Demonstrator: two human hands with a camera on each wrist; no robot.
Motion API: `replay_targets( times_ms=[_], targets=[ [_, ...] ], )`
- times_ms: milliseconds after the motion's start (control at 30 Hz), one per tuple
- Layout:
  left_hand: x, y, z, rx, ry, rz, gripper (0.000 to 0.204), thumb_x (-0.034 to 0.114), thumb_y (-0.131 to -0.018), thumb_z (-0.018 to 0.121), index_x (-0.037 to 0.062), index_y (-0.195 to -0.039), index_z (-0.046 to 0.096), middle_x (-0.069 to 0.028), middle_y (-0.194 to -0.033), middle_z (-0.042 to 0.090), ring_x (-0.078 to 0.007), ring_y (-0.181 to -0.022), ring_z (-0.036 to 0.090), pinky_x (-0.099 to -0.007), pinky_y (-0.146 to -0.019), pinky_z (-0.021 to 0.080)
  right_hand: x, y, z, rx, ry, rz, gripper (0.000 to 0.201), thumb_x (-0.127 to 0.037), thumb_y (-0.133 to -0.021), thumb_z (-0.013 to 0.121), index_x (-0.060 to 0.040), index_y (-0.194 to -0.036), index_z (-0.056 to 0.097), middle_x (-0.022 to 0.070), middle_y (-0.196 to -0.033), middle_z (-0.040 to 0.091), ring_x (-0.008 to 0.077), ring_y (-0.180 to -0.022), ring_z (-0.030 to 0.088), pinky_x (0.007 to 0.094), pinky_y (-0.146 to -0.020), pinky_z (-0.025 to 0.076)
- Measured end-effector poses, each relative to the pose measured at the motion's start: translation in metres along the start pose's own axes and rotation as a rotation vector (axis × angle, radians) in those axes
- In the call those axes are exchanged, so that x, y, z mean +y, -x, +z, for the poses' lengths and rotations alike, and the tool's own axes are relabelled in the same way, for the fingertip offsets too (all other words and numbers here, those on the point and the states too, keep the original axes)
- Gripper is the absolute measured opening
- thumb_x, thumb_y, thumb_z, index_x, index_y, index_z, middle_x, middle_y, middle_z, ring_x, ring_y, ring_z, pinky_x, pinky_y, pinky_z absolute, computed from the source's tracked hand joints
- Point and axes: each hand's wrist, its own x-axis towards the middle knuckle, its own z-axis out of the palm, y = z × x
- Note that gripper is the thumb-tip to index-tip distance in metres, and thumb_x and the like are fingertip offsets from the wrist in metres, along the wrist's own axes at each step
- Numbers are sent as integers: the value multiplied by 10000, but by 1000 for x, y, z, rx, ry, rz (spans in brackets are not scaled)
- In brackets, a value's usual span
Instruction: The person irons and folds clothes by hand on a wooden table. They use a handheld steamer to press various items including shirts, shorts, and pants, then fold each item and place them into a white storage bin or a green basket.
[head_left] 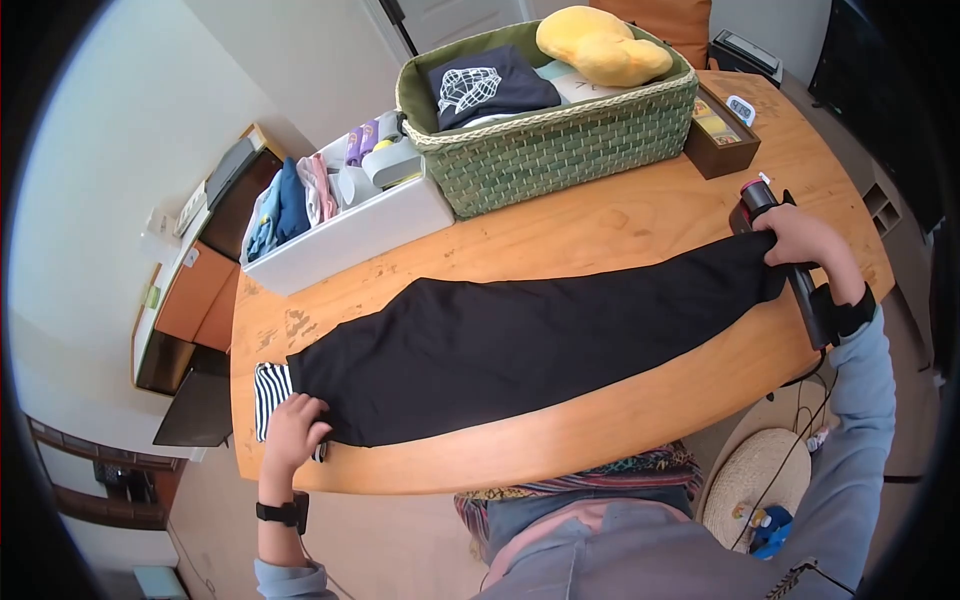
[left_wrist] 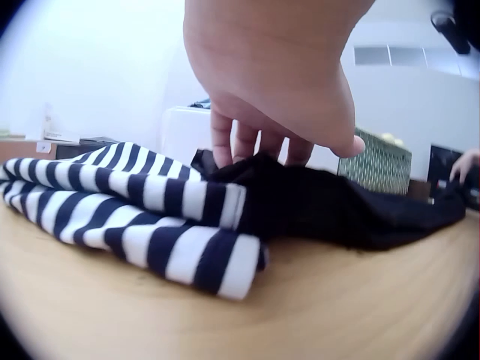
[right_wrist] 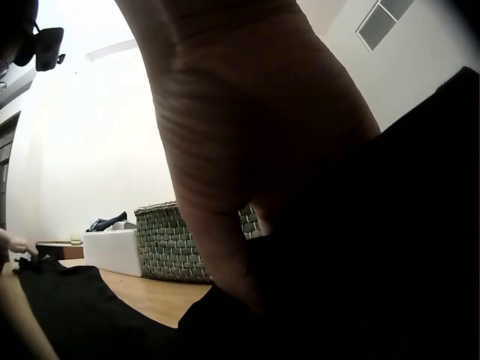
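A pair of black trousers (head_left: 500, 350), folded lengthwise, stretches across the wooden table. Navy-and-white striped cloth (head_left: 270, 400) shows past their wide left end; up close in the left wrist view this striped cloth (left_wrist: 172, 217) lies in folded layers. My left hand (head_left: 294, 432) rests on the black fabric beside the stripes, fingers extended down onto it and thumb apart. At the narrow right end, my right hand (head_left: 803, 240) pinches the trousers between thumb and fingers. In the right wrist view, dark fabric (right_wrist: 360, 262) hides part of the fingers of that right hand (right_wrist: 240, 150).
Behind the trousers stand a white bin (head_left: 350, 235) of rolled clothes and a green woven basket (head_left: 560, 165) holding clothing and a yellow plush toy (head_left: 600, 45). A brown box (head_left: 722, 135) sits beside the basket. A long dark device (head_left: 808, 305) lies under my right hand.
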Motion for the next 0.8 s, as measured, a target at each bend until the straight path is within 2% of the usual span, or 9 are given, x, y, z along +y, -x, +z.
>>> replay_targets(
  times_ms=[67,133,200,333,400,467,600,667,800],
  targets=[
    [-16,-4,2,95,274,-185,287,312,-795,609,39,-883,605,-110,-871,581,-296,-818,547,-375,-710,439,5,0,2,129,-22,1,369,-151,-582,719,-32,-922,636,163,-826,638,323,-821,617,392,-717,482],
    [-24,-12,13,167,270,-261,323,319,-814,623,31,-955,594,-137,-944,580,-320,-881,550,-383,-747,451,3,7,-6,108,18,79,360,-144,-581,718,-23,-911,637,163,-856,631,324,-847,608,382,-730,481],
    [-27,-22,23,285,6,-502,354,291,-836,630,21,-1056,565,-161,-1000,574,-348,-932,549,-388,-797,458,4,13,-9,87,53,163,352,-138,-581,717,-14,-900,637,163,-886,625,324,-874,599,373,-743,479],
    [-52,-33,43,206,198,-684,565,339,-745,747,-18,-1126,530,-203,-1022,584,-323,-956,581,-374,-804,473,38,23,1,209,48,160,355,-115,-592,694,-7,-924,631,165,-953,572,327,-946,545,348,-815,452],
    [-59,-39,49,244,412,-704,579,311,-694,794,-34,-1080,534,-202,-994,611,-294,-913,608,-356,-774,483,43,29,1,266,-10,152,364,-108,-593,686,-3,-935,619,161,-952,551,317,-954,530,340,-836,441],
    [-57,-43,51,240,552,-738,512,240,-687,801,-41,-1024,537,-186,-975,631,-274,-871,619,-341,-752,487,42,38,-8,300,-328,135,363,-96,-613,636,7,-956,572,130,-905,540,259,-921,531,331,-827,437],
    [-45,-42,55,406,618,-507,284,90,-783,708,34,-941,478,-83,-873,572,-167,-828,537,-255,-770,426,48,40,-14,385,-516,-34,293,-91,-646,584,3,-916,522,79,-851,518,173,-850,516,285,-777,427],
    [-41,-39,37,537,732,-721,235,61,-835,662,71,-940,452,-5,-832,407,-114,-793,398,-206,-754,354,31,44,-29,175,-701,-74,220,-99,-672,552,-12,-866,494,41,-800,502,118,-790,488,255,-722,410],
    [-82,-8,8,586,781,-640,244,85,-855,648,41,-1023,478,-26,-902,505,-114,-848,462,-223,-788,389,5,40,-26,303,-470,-111,192,-96,-670,563,-30,-819,462,21,-732,473,97,-719,456,250,-657,392]
  ],
)
